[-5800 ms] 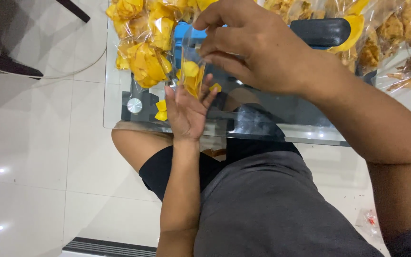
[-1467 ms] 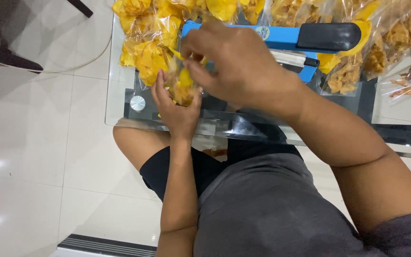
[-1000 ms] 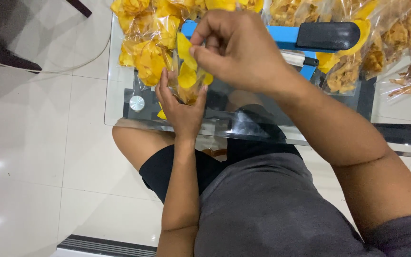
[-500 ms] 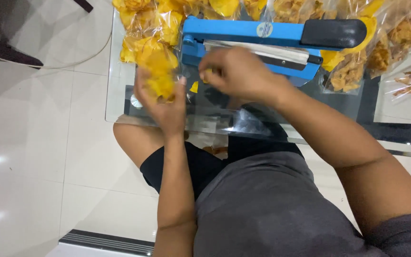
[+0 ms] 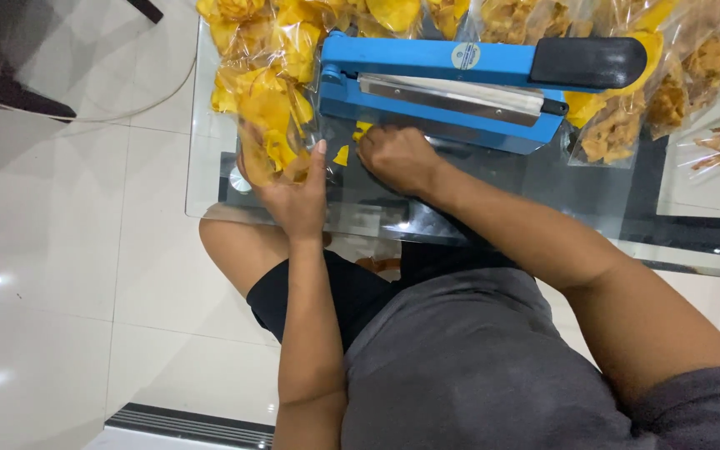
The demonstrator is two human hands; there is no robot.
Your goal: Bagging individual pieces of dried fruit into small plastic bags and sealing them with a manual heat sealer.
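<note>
My left hand (image 5: pixel 293 196) grips a clear plastic bag of yellow chips (image 5: pixel 268 137) and holds it over the left part of the glass table (image 5: pixel 210 196). My right hand (image 5: pixel 397 158) rests low on the glass, fingers curled over loose yellow chip pieces (image 5: pixel 342 155) just in front of the blue heat sealer (image 5: pixel 443 83). Whether the fingers pinch a piece is hidden. The sealer's arm with its black handle (image 5: pixel 589 60) stands raised.
Several sealed bags of yellow chips (image 5: pixel 252 33) lie at the table's back left, and bags of browner snacks (image 5: pixel 677 100) at the right. My bare knee and dark shorts are under the glass. White floor tiles (image 5: pixel 60 250) spread to the left.
My right hand has left the bag's mouth and dropped to the loose chips on the glass by the sealer. My left hand has carried the bag down and to the left.
</note>
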